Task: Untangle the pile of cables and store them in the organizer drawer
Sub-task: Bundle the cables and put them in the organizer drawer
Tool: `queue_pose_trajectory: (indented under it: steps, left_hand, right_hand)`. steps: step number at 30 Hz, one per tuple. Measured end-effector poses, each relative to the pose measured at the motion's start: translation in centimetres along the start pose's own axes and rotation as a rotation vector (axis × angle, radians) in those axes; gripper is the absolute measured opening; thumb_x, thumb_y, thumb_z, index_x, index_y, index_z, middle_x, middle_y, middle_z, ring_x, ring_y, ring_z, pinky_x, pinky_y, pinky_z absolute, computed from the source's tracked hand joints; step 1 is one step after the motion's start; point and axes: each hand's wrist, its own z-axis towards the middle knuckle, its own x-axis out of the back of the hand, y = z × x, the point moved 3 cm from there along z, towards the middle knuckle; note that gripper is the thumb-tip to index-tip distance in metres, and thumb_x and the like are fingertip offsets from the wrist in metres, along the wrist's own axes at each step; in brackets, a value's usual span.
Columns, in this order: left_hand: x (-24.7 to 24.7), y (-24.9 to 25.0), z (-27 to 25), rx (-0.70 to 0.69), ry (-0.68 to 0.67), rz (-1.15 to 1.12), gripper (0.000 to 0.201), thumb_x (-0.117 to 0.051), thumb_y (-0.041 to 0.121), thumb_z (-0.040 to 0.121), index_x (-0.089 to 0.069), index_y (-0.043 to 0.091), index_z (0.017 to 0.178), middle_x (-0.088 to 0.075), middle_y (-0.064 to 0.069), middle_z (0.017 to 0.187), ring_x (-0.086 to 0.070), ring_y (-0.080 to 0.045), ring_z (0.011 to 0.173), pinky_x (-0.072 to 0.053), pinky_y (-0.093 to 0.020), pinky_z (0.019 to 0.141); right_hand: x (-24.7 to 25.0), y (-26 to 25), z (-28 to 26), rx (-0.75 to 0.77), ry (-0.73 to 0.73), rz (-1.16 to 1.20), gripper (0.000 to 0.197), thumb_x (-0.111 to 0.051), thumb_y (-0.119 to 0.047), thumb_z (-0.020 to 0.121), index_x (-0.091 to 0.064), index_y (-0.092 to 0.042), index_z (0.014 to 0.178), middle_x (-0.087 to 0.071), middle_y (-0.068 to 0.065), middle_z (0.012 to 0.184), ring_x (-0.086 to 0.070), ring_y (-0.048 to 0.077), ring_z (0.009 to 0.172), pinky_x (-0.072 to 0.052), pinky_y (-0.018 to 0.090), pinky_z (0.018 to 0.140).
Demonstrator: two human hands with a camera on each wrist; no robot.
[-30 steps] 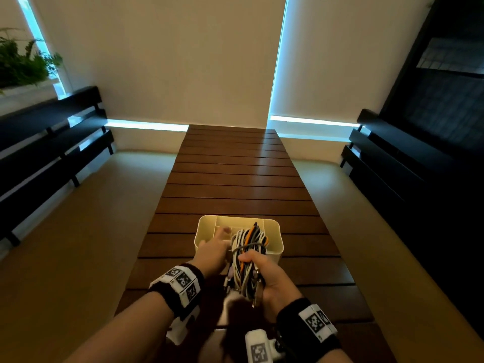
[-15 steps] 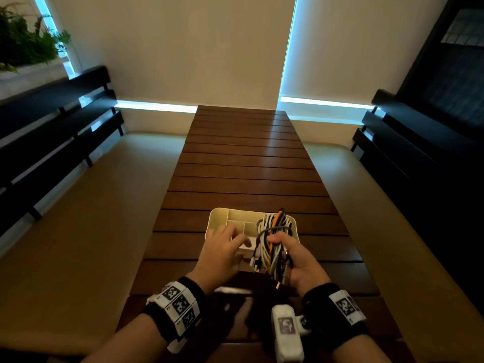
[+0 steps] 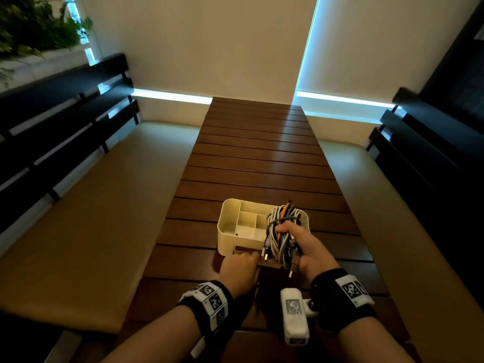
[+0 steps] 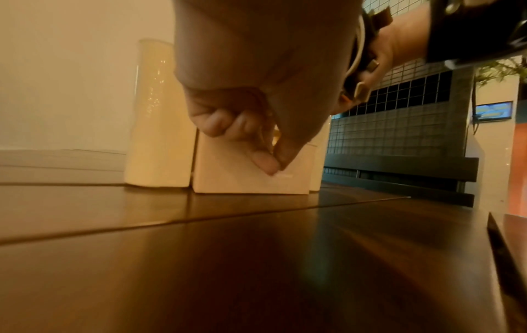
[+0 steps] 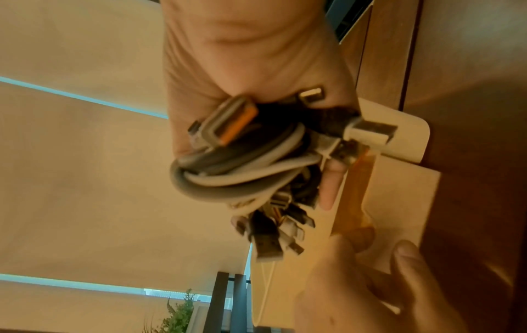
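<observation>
A white organizer [image 3: 227, 231] with open top compartments stands on the wooden slatted table [image 3: 262, 158]. My right hand [image 3: 296, 239] grips a coiled bundle of grey, white, black and orange cables [image 3: 281, 229] above the organizer's near right corner; plug ends hang from the cable bundle [image 5: 242, 166]. My left hand [image 3: 247, 258] is at the organizer's near side, low down. There its thumb and forefinger [image 4: 265, 162] pinch the top of the drawer front [image 4: 228, 178]. The drawer [image 5: 399, 214] stands slightly out from the organizer body [image 4: 159, 117].
Beige cushioned benches [image 3: 91, 218] with dark slatted backs run along both long sides of the table. A pale wall with window blinds closes the far end. A plant [image 3: 31, 27] sits at the upper left. Bare table slats stretch beyond the organizer.
My left hand has come down from the organizer's top compartments to the drawer front at its near side. The right hand still holds the cable bundle.
</observation>
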Motion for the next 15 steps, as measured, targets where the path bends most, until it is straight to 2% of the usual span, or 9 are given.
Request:
queue_pose_trajectory:
  steps: [3, 5, 7, 10, 13, 15]
  left_hand:
    - [-0.2, 0.3, -0.2, -0.004, -0.036, 0.056, 0.027, -0.039, 0.024, 0.098, -0.049, 0.010, 0.118, -0.064, -0.012, 0.109, -0.062, -0.034, 0.098, -0.037, -0.034, 0.066]
    - [-0.5, 0.4, -0.9, 0.010, -0.051, 0.054, 0.024, -0.039, 0.022, 0.097, -0.052, 0.010, 0.113, -0.065, -0.012, 0.106, -0.062, -0.034, 0.098, -0.038, -0.035, 0.066]
    - [-0.9, 0.5, -1.7, 0.016, -0.063, 0.046, 0.023, -0.038, 0.023, 0.098, -0.055, 0.010, 0.106, -0.065, -0.011, 0.103, -0.063, -0.033, 0.095, -0.038, -0.035, 0.065]
    - [-1.8, 0.7, -2.9, 0.006, -0.042, 0.002, 0.025, -0.039, 0.027, 0.099, -0.059, 0.014, 0.106, -0.066, -0.006, 0.101, -0.064, -0.026, 0.092, -0.040, -0.031, 0.066]
    - [-2.1, 0.7, -4.7, -0.027, 0.003, -0.138, 0.029, -0.040, 0.032, 0.099, -0.055, 0.021, 0.120, -0.064, -0.002, 0.110, -0.061, -0.020, 0.099, -0.042, -0.026, 0.074]
    - [-1.6, 0.2, -5.8, -0.050, 0.061, -0.275, 0.033, -0.042, 0.038, 0.097, -0.051, 0.027, 0.127, -0.066, 0.004, 0.110, -0.061, -0.014, 0.099, -0.045, -0.024, 0.080]
  right_hand:
    - [-0.3, -0.1, 0.5, 0.015, 0.043, -0.047, 0.015, -0.056, -0.008, 0.079, -0.063, 0.004, 0.075, -0.066, 0.018, 0.060, -0.061, 0.027, 0.057, -0.053, 0.041, 0.077]
    - [-0.5, -0.2, 0.8, 0.016, 0.064, -0.064, 0.012, -0.058, -0.007, 0.078, -0.064, 0.003, 0.075, -0.066, 0.018, 0.061, -0.061, 0.028, 0.061, -0.050, 0.045, 0.085]
    - [-0.7, -0.2, 0.9, 0.017, 0.063, -0.069, 0.012, -0.060, -0.008, 0.076, -0.064, 0.003, 0.079, -0.066, 0.019, 0.064, -0.062, 0.029, 0.063, -0.051, 0.045, 0.085]
    - [-0.4, 0.0, 1.3, 0.019, 0.056, -0.059, 0.018, -0.061, -0.009, 0.076, -0.064, 0.004, 0.088, -0.067, 0.020, 0.071, -0.063, 0.029, 0.064, -0.053, 0.044, 0.078]
    - [0.0, 0.4, 1.1, 0.057, -0.005, -0.048, 0.038, -0.065, -0.009, 0.071, -0.059, 0.004, 0.106, -0.066, 0.020, 0.084, -0.066, 0.030, 0.069, -0.054, 0.038, 0.067]
    - [0.4, 0.5, 0.5, 0.172, -0.001, -0.177, 0.037, -0.069, -0.004, 0.071, -0.058, -0.005, 0.107, -0.066, 0.016, 0.093, -0.065, 0.030, 0.081, -0.053, 0.036, 0.066]
